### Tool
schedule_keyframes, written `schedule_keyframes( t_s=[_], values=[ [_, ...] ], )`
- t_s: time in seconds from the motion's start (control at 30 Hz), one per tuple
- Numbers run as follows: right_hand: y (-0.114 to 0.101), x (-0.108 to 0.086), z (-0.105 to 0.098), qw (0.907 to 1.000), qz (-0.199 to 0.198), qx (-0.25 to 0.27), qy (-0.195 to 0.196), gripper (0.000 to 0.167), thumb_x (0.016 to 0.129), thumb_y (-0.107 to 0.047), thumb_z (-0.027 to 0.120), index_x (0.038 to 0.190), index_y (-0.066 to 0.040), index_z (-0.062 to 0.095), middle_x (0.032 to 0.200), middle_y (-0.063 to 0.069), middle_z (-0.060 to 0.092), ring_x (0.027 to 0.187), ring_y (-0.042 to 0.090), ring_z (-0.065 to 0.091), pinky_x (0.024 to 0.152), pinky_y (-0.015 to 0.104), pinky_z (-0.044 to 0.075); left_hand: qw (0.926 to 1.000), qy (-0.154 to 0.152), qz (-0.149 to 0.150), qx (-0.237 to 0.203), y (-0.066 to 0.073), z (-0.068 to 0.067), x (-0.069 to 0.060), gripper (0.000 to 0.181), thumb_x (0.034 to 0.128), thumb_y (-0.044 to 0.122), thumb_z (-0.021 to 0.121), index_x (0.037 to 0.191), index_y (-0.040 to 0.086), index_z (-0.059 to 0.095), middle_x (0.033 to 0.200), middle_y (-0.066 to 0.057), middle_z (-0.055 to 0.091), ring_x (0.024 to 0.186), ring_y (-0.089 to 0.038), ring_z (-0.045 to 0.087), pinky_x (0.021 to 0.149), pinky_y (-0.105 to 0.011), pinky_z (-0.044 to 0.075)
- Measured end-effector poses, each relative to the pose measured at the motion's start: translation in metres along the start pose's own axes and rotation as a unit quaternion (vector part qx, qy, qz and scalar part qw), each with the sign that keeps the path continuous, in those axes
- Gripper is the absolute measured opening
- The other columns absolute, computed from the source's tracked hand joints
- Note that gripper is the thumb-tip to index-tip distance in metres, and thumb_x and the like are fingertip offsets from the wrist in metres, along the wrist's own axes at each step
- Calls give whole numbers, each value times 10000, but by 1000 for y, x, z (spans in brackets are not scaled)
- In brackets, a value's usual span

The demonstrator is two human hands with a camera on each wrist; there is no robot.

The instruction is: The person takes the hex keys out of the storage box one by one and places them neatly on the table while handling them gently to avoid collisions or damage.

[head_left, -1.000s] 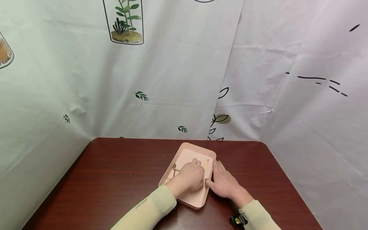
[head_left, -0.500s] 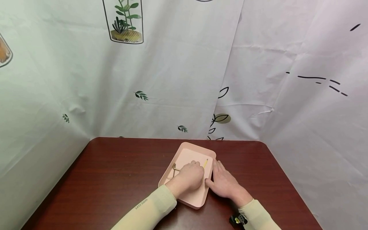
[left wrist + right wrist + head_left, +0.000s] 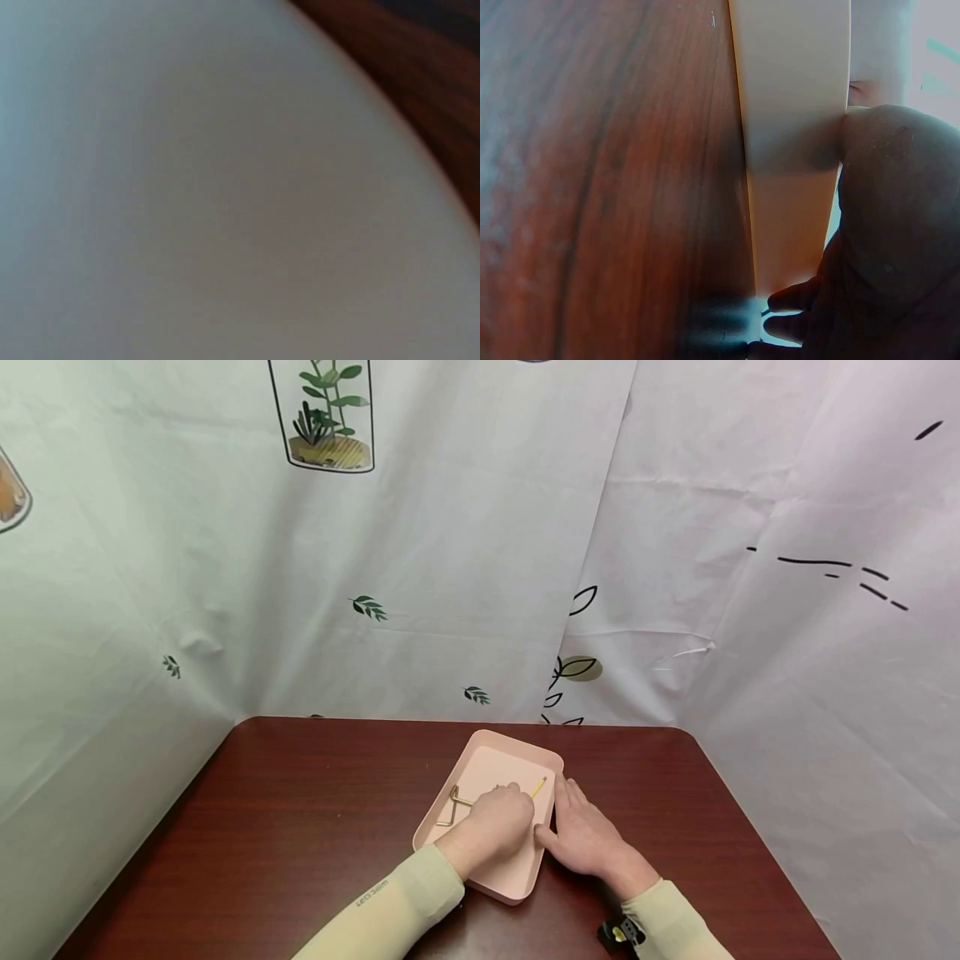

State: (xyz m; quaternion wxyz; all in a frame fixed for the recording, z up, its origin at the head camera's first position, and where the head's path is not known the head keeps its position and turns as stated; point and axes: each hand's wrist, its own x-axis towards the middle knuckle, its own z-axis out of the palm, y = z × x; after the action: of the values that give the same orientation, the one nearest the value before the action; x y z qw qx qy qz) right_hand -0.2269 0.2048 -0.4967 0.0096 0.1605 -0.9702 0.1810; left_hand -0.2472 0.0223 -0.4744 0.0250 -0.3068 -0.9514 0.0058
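Note:
A pink rectangular tray (image 3: 516,747) lies slanted on the table. My left hand (image 3: 501,820) is inside it, fingers curled under, holding a slim yellow pencil (image 3: 539,787) whose far end points up and right. Most of the pencil is hidden by the hand. My right hand (image 3: 588,837) holds the tray's right side, straight fingers along the outer wall and thumb over the rim. In the right wrist view, the thumb (image 3: 900,202) reaches over the tray wall (image 3: 791,90). The left wrist view is filled by a blurred pale surface.
Left of my left hand, a gold-coloured bent metal rod (image 3: 453,806) lies in the tray, partly hidden. The dark red wooden table (image 3: 322,810) extends on both sides. White printed cloth (image 3: 450,568) hangs behind it. A black device (image 3: 622,935) sits on the right wrist.
My left hand has shifted slightly inside the tray, and the pencil's visible end has changed its slant a little. The right hand and the tray stay nearly still.

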Motion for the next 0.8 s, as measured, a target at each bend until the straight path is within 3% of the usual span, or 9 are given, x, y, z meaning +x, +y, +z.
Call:
schedule_keyframes(
  t_s=[0.4,0.8],
  values=[
    [-1,0,-2,9999,67,-27,-81,939,1004,-343,636,1660,192,231,1721,384,307,1609,538,320,1253,605,373,9995,172,-214,160,-1,3,0,294,987,378,801,1065,96,813,945,-93,674,876,-225,670,737,-407,618],
    [-1,1,-1,10000,58,-20,-25,934,1002,-338,647,1652,198,244,1705,392,330,1598,542,338,1234,621,391,9988,242,-306,289,-4,4,-3,94,1000,185,763,1026,94,772,903,-83,672,835,-239,681,708,-402,610]
  ],
)
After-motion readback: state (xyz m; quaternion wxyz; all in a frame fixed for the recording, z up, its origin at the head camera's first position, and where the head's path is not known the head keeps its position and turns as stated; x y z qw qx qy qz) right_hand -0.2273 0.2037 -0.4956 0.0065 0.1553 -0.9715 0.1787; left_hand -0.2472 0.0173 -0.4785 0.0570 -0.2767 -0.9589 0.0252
